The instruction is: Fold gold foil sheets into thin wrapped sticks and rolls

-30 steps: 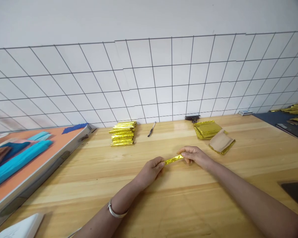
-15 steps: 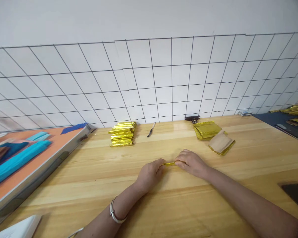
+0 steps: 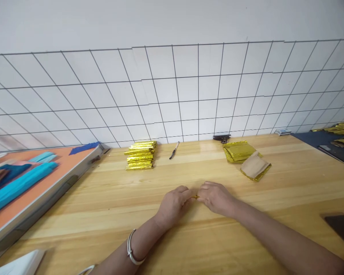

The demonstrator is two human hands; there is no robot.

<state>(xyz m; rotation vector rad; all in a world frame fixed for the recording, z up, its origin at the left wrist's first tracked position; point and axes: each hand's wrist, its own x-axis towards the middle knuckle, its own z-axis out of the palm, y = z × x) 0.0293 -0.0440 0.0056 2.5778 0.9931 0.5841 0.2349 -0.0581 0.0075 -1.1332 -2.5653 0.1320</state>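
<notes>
A narrow gold foil strip shows in the small gap between my hands, just above the wooden table. My left hand is closed on its left end, and my right hand pinches the right end. Most of the strip is hidden by the fingers. Beyond my left hand lies a stack of folded gold foil strips. Past my right hand sit flat gold foil pieces, with a brown-backed foil piece overlapping their near edge.
A pen and a black clip lie near the tiled wall. An orange-topped surface with blue cloths is at the left. A dark flat object lies at the right, and a white box at the lower left.
My hands have come closer together and slightly nearer to me. Less of the gold strip shows between them.
</notes>
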